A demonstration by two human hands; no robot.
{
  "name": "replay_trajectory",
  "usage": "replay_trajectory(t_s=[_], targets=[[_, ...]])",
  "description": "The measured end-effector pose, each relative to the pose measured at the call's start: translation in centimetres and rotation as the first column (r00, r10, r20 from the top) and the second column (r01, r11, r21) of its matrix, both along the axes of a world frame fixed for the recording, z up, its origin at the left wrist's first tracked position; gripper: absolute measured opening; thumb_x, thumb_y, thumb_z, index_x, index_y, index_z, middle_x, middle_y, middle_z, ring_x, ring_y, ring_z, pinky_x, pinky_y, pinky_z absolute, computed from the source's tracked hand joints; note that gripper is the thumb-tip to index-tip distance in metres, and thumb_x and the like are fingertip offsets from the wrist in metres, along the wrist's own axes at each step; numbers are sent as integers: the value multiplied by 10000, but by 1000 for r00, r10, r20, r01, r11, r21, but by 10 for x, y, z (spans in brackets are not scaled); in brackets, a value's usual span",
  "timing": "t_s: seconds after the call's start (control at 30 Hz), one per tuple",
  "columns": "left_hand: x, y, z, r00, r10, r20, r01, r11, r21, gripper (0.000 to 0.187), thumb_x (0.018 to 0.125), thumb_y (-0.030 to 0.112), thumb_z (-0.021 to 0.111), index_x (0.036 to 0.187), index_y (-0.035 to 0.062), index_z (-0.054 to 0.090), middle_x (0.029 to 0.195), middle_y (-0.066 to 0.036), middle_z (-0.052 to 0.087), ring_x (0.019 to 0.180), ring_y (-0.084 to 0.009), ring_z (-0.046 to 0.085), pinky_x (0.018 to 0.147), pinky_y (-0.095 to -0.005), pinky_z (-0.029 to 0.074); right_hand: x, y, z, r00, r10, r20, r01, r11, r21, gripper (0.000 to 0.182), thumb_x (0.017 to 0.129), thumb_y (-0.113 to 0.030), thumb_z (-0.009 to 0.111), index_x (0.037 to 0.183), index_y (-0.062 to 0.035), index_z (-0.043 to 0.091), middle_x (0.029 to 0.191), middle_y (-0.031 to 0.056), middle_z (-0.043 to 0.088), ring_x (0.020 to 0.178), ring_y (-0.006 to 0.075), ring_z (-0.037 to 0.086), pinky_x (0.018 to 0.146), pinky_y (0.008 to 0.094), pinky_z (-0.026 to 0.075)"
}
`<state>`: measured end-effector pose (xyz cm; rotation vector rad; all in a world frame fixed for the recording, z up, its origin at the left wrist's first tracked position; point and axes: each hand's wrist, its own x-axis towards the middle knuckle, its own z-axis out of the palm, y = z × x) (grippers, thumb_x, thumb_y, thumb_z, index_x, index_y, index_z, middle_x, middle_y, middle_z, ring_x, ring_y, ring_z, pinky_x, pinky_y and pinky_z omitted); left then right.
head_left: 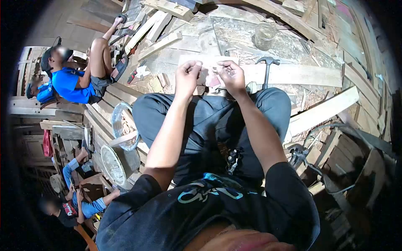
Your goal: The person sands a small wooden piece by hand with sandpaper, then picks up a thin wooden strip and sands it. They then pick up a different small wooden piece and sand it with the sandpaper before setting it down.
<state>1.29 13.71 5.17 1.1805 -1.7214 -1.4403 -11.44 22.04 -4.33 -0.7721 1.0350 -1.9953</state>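
Observation:
My left hand [187, 79] is above my lap with thumb and fingers pinched together; anything between them is too small to make out. Facing it across a narrow gap, my right hand [233, 78] has its thumb and fingertips drawn together, perhaps around something tiny that I cannot identify. Behind and below the hands lies a pale wooden board [301, 75] reaching to the right. A small reddish piece [214, 80] shows between the hands. Beside my right hand a claw hammer [267, 70] rests on the board, head away from me.
A glass jar [265, 37] stands on the wood-littered floor. To the left are a round tub [121, 125], a bucket [115, 165] and two or more seated people, one in a blue shirt [69, 85]. At right lie a plank [324, 113] and a metallic tool [298, 154].

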Motion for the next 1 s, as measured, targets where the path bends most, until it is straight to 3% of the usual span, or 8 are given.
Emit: replay_trajectory(t_s=[0.1, 0.27, 0.3, 0.4, 0.43, 0.53, 0.8, 1.0], targets=[[-1, 11, -1, 992, -126, 7, 126, 992, 12, 158, 934, 126, 695, 1056, 30, 727, 807, 21, 644, 722, -55, 550, 653, -203, 438, 3, -5, 2, 998, 43, 40, -43, 999, 8, 206, 942, -33, 625, 1138, 32, 619, 933, 61, 674, 818, 92, 626, 754, 245, 526], [-4, 13, -24, 986, -27, -167, 47, 992, 116, 161, 923, 84, 698, 1071, 21, 709, 915, -32, 691, 779, -84, 608, 711, -222, 494, 3, 2, 4, 994, 69, -82, -61, 993, 100, 199, 914, -53, 672, 1093, 22, 631, 949, 77, 686, 855, 94, 641, 747, 251, 530], [-5, 14, -22, 976, -2, -220, 37, 987, 157, 154, 933, 88, 687, 1071, 23, 704, 923, -39, 695, 782, -89, 616, 712, -228, 501, 4, 2, 4, 986, 163, 19, -164, 980, 114, 195, 901, -49, 672, 1080, 20, 632, 963, 84, 688, 885, 98, 643, 752, 256, 532], [-11, 16, -11, 944, 117, -308, -51, 976, 213, 144, 959, 52, 630, 1091, 13, 674, 907, -59, 688, 728, -82, 611, 619, -217, 484, 3, -1, 7, 905, -78, -418, 50, 996, -78, 180, 912, -66, 668, 1066, 20, 632, 955, 82, 689, 870, 97, 648, 735, 249, 528], [-13, 17, -3, 960, 139, -244, -89, 975, 204, 114, 967, 62, 618, 1051, 3, 668, 879, -62, 694, 725, -82, 616, 620, -219, 490, 2, -2, 9, 947, -35, -318, 26, 999, -31, 167, 922, -71, 654, 1058, 23, 630, 955, 85, 688, 874, 98, 647, 733, 245, 524], [-1, 1, -14, 990, -107, 96, 120, 983, -136, 136, 973, 106, 633, 1058, 4, 664, 899, -57, 703, 792, -84, 632, 716, -242, 513, 3, 2, 14, 997, 78, 21, -80, 990, 113, 145, 953, -87, 610, 1036, 31, 624, 954, 92, 684, 888, 100, 643, 728, 231, 512], [3, 14, -24, 978, -186, 90, 195, 974, -111, 164, 880, 31, 745, 1023, -33, 694, 845, -50, 715, 744, -88, 652, 689, -230, 534, -2, -4, -7, 981, 161, 106, -166, 985, 40, 217, 979, -129, 602, 1129, 28, 607, 937, 83, 690, 787, 95, 656, 601, 231, 551], [16, 20, -20, 946, -177, 271, 203, 977, -70, 168, 951, 92, 659, 1036, -50, 693, 823, -53, 713, 714, -80, 630, 647, -240, 502, 0, -5, -16, 984, 54, 168, -52, 999, -15, 133, 980, -52, 580, 1086, 19, 619, 891, 34, 675, 800, 81, 626, 715, 228, 500]])
